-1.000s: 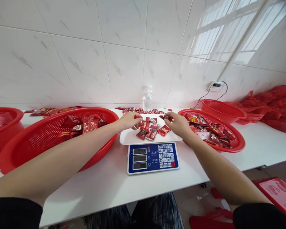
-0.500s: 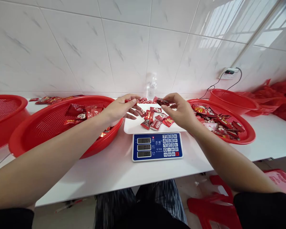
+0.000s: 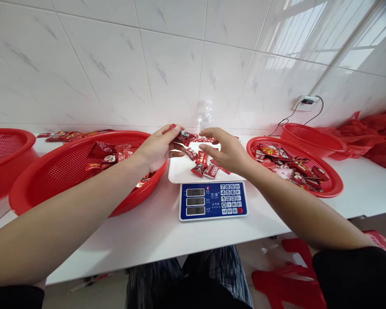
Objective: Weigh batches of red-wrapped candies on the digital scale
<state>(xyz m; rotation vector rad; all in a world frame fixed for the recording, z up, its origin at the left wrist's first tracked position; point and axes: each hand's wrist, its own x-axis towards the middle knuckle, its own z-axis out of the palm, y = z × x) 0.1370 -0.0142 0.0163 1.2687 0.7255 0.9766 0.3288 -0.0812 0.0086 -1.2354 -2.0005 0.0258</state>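
Note:
My left hand (image 3: 161,148) grips a small dark-red wrapped snack packet (image 3: 183,137) between thumb and fingers, above the left side of the scale pan. Opposite it, my right hand (image 3: 224,148) hovers over the pan's right side, thumb and fingers apart, holding nothing I can see. Several red snack packets (image 3: 201,159) lie on the white scale pan (image 3: 179,171); my right hand covers some of them. In front of the pan is the blue panel of the digital scale (image 3: 214,201), with lit number displays.
A large red basket (image 3: 48,180) with packets stands left, another red basket (image 3: 336,182) full of packets right. Behind them are an empty-looking red basin (image 3: 312,133), red bags (image 3: 366,133) and a clear bottle (image 3: 207,116). A red stool (image 3: 276,279) stands below the table edge.
The snack packet has passed from my right hand to my left. My right hand has let go and shifted slightly left and lower over the pan.

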